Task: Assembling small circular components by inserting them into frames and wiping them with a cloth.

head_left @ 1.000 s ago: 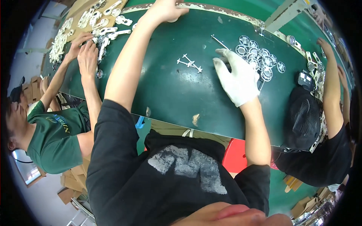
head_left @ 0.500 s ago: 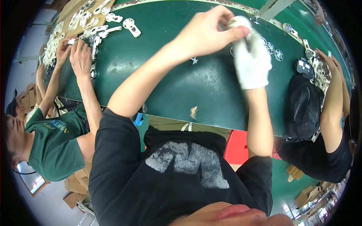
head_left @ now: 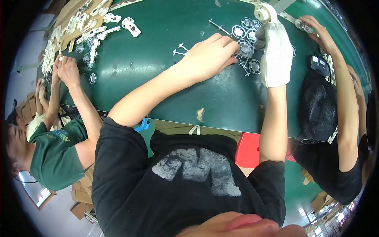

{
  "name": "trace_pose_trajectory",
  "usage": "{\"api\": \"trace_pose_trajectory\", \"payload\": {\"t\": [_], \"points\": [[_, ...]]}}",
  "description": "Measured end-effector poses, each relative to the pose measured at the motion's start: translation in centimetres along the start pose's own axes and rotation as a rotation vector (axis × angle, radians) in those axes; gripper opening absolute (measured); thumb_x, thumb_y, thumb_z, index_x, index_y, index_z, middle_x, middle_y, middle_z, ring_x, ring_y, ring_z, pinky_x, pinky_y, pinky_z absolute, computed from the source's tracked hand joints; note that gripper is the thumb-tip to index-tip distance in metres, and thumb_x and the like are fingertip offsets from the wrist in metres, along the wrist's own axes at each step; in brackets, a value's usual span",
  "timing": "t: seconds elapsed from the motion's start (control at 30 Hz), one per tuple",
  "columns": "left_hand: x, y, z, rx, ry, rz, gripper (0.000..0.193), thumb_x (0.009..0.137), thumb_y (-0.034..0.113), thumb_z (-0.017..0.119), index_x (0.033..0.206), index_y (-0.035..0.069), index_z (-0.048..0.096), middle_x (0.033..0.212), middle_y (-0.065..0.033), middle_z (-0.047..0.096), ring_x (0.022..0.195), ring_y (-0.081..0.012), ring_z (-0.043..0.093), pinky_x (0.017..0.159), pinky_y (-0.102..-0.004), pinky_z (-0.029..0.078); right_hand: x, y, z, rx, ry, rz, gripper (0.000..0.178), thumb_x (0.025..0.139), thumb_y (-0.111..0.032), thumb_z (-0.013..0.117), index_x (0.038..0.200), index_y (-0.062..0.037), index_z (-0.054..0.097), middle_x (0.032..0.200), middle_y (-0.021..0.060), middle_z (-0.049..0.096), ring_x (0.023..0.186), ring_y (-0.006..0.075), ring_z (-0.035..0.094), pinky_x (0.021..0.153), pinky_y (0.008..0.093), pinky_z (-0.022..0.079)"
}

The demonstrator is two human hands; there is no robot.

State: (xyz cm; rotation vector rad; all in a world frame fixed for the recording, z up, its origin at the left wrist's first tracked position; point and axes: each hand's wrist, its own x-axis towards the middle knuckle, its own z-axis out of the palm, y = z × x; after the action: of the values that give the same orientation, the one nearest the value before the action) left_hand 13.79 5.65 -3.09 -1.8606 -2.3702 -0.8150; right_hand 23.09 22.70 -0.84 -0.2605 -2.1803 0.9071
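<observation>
My right hand (head_left: 276, 57), in a white glove, is raised over the far right of the green table and closed on a white plastic part with a round cup-like end (head_left: 265, 14). My bare left hand (head_left: 213, 55) is low over the table, fingers bent and drawn together. Its fingertips reach the edge of a group of spoked grey rings (head_left: 246, 48); whatever they pinch is hidden. Small cross-ended metal pins (head_left: 245, 68) lie just right of those fingertips, and similar pins (head_left: 180, 50) lie left of the hand.
White handle-shaped plastic parts (head_left: 131, 27) and a cardboard sheet (head_left: 71, 17) fill the far left. Co-workers' hands (head_left: 68, 71) work at left and others (head_left: 321, 33) at right. A black mesh-covered object (head_left: 318, 112) is at the right table edge, a red stool (head_left: 248, 150) below.
My left hand has left the white part and come down leftward to the rings and pins. My right hand has shifted slightly right, still holding the white part.
</observation>
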Motion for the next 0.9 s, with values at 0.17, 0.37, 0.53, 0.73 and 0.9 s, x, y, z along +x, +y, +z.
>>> {"api": "trace_pose_trajectory", "payload": {"t": [0.17,0.37,0.53,0.73,0.9], "points": [[-0.2,-1.0,-1.3,-0.103,0.156,-0.105,0.019,0.097,0.016,0.066,0.113,0.006,0.06,0.1,-0.0161,0.07,0.093,-0.0362,0.069,0.079,-0.0449,0.055,0.0,-0.3,0.6,-0.033,-0.132,0.084,0.037,0.103,-0.026,0.052,0.13,-0.0048,0.066,0.112,0.02,0.07,0.105,0.0359,0.067,0.094,0.0414,0.052],[-1.8,-2.4,0.5,-0.132,0.121,-0.225,0.013,0.102,0.014,0.057,0.11,0.005,0.06,0.094,-0.0185,0.071,0.088,-0.0398,0.069,0.075,-0.0473,0.055,-2.0,-0.7,3.8,-0.288,-0.32,0.136,0.036,0.098,-0.026,0.059,0.129,-0.0088,0.066,0.109,0.0234,0.067,0.102,0.0411,0.066,0.091,0.0468,0.053],[-1.3,-1.3,-0.4,-0.167,0.067,-0.278,0.028,0.097,0.025,0.066,0.117,0.005,0.062,0.098,-0.0184,0.071,0.093,-0.0381,0.069,0.081,-0.0469,0.055,-2.3,1.0,4.6,-0.235,-0.281,0.094,0.032,0.095,-0.02,0.065,0.124,-0.0075,0.067,0.107,0.0227,0.066,0.101,0.0416,0.066,0.088,0.0465,0.053],[-1.9,-1.2,-0.6,-0.009,0.086,-0.246,0.035,0.096,0.037,0.067,0.114,0.007,0.066,0.093,-0.0154,0.072,0.09,-0.0368,0.07,0.081,-0.0466,0.055,-2.4,1.6,5.2,-0.249,-0.24,0.042,0.031,0.092,-0.016,0.068,0.122,-0.0071,0.068,0.106,0.0213,0.066,0.098,0.0404,0.066,0.086,0.0464,0.054],[-0.9,-0.6,-1.3,0.0,-0.03,-0.443,0.044,0.102,0.046,0.056,0.096,0.005,0.072,0.074,-0.0134,0.071,0.076,-0.0387,0.07,0.072,-0.0454,0.056,-2.6,1.7,5.3,-0.317,-0.278,-0.005,0.03,0.092,-0.015,0.068,0.121,-0.0068,0.068,0.102,0.0201,0.065,0.094,0.0399,0.067,0.084,0.0473,0.054]]}}
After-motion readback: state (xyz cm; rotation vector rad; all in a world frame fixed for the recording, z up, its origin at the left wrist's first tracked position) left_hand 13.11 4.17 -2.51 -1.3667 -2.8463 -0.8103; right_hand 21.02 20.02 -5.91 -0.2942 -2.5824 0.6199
